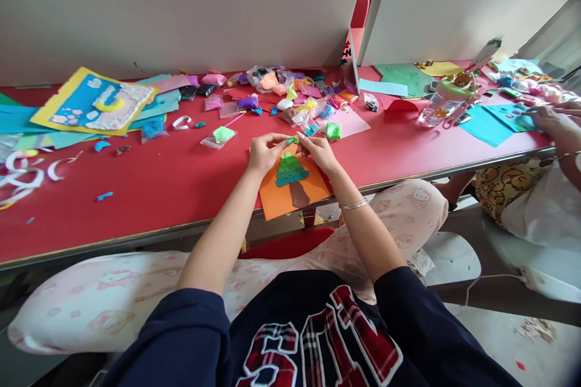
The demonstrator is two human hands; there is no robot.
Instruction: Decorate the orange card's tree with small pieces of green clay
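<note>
My left hand point(267, 152) and my right hand point(319, 151) meet above the top of an orange card point(271, 201). Between their fingertips is a small piece of green modelling clay point(293, 140), pinched from both sides. Below the hands, a clay tree lies on the card, with a layered crown point(290, 170) shading from light green to teal and a brown trunk point(299, 194). A light green clay lump point(224, 134) rests on its wrapper to the left of my hands. Brighter green clay in a bag point(333, 131) lies just to their right.
Several bagged clays point(299, 94) pile up against the partition. A decorated card point(97, 103) and white paper strips point(22, 176) lie at left on the red table point(149, 193). A drink bottle point(447, 100) stands at right, near another person's hands point(556, 127) and blue paper point(486, 133).
</note>
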